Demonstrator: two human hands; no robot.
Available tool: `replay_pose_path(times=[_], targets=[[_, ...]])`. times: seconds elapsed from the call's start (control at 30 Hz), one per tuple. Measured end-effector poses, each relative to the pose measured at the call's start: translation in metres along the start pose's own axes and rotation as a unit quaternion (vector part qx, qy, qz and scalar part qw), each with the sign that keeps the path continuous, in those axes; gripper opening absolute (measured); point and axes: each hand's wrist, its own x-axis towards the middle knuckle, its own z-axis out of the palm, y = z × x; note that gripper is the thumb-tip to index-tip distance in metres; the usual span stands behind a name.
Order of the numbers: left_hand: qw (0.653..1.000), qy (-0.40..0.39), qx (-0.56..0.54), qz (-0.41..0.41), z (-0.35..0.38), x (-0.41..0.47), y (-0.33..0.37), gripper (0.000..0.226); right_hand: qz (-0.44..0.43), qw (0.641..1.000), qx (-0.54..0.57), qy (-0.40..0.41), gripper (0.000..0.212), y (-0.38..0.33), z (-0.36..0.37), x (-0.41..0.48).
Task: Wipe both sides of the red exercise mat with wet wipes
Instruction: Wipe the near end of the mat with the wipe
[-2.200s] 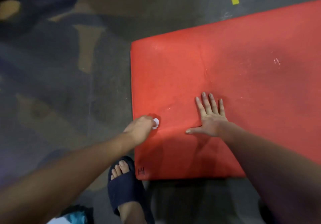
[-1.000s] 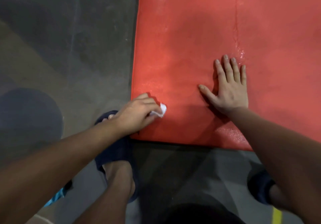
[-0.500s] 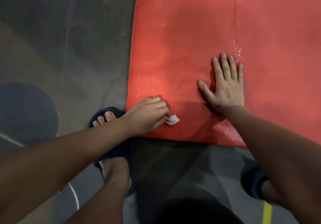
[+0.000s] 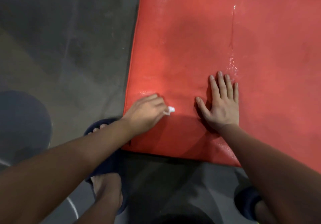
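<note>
the left hand point(image 4: 147, 114) pinches a wet wipe point(image 4: 170, 110) against the red mat's point(image 4: 191, 37) corner; the right hand point(image 4: 221, 105), fingers spread flat, likely steadies it.

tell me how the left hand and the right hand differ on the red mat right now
1. The left hand is curled and pinches a small white wet wipe; the right hand lies flat with straight fingers and holds nothing.
2. The left hand sits by the near left corner of the red mat; the right hand sits further in from that edge.
Shared: both are bare and rest on the mat's top.
</note>
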Motion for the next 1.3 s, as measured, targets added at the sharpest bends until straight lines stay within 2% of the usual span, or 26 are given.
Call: replay_pose_path(times=[0.03, 0.1, 0.13, 0.2, 0.27, 0.4, 0.5, 0.57, 0.63, 0.73, 0.83, 0.93, 1.0, 1.03, 1.17, 1.23, 1.3], targets=[[1.000, -0.009, 0.000, 0.028, 0.002, -0.007, 0.005, 0.009, -0.001, 1.000, 0.002, 0.002, 0.080, 0.000, 0.000, 0.000], [0.997, -0.011, 0.033, 0.069, 0.001, -0.012, 0.005, 0.013, -0.002, 1.000, 0.003, 0.001, 0.080, -0.001, 0.000, 0.001], [0.997, 0.004, 0.051, 0.062, -0.003, -0.004, -0.001, 0.015, -0.002, 1.000, 0.002, -0.001, 0.079, -0.001, -0.001, 0.002], [0.997, 0.050, 0.056, -0.008, -0.012, 0.020, -0.019, 0.016, -0.003, 1.000, -0.004, -0.005, 0.079, -0.001, -0.001, 0.001], [0.996, 0.054, 0.051, -0.040, -0.020, 0.039, -0.030, 0.017, 0.002, 1.000, -0.016, 0.006, 0.076, -0.002, -0.003, 0.004], [0.999, 0.019, 0.045, -0.001, -0.014, 0.021, -0.020, 0.015, 0.003, 0.998, -0.015, 0.057, 0.054, -0.001, -0.018, 0.061], [0.994, 0.009, 0.100, 0.036, -0.015, 0.027, -0.026, 0.015, -0.038, 0.998, -0.024, 0.049, 0.058, 0.004, -0.017, 0.130], [0.992, 0.048, 0.118, 0.006, -0.019, 0.053, -0.035, 0.013, -0.057, 0.997, -0.035, 0.034, 0.063, 0.005, -0.007, 0.159], [0.991, 0.080, 0.103, -0.032, -0.024, 0.071, -0.040, 0.007, -0.036, 0.999, -0.018, 0.031, 0.062, 0.010, 0.002, 0.165], [0.992, 0.055, 0.107, -0.026, -0.023, 0.073, -0.040, 0.017, -0.038, 0.998, 0.010, 0.059, 0.058, 0.015, 0.006, 0.162], [0.990, 0.031, 0.134, 0.012, -0.034, 0.089, -0.050, 0.012, -0.036, 0.997, 0.021, 0.063, 0.058, 0.018, 0.004, 0.164], [0.980, 0.071, 0.169, -0.073, -0.046, 0.140, -0.069, 0.008, -0.034, 0.997, 0.028, 0.056, 0.060, 0.016, 0.004, 0.168], [0.979, 0.057, 0.139, -0.136, -0.054, 0.169, -0.080, 0.007, -0.030, 0.998, 0.025, 0.055, 0.061, 0.016, 0.004, 0.167], [0.982, 0.051, 0.115, -0.143, -0.055, 0.174, -0.082, 0.007, -0.029, 0.998, 0.023, 0.057, 0.061, 0.017, 0.004, 0.167], [0.994, 0.021, 0.067, -0.086, -0.051, 0.147, -0.068, 0.018, -0.025, 0.998, 0.025, 0.053, 0.061, 0.016, 0.003, 0.168], [0.992, 0.020, 0.112, -0.063, -0.048, 0.140, -0.068, 0.018, -0.025, 0.998, 0.026, 0.053, 0.062, 0.017, 0.004, 0.168], [0.982, 0.035, 0.169, -0.072, -0.052, 0.163, -0.083, 0.015, -0.027, 0.998, 0.030, 0.056, 0.061, 0.016, 0.004, 0.170]])
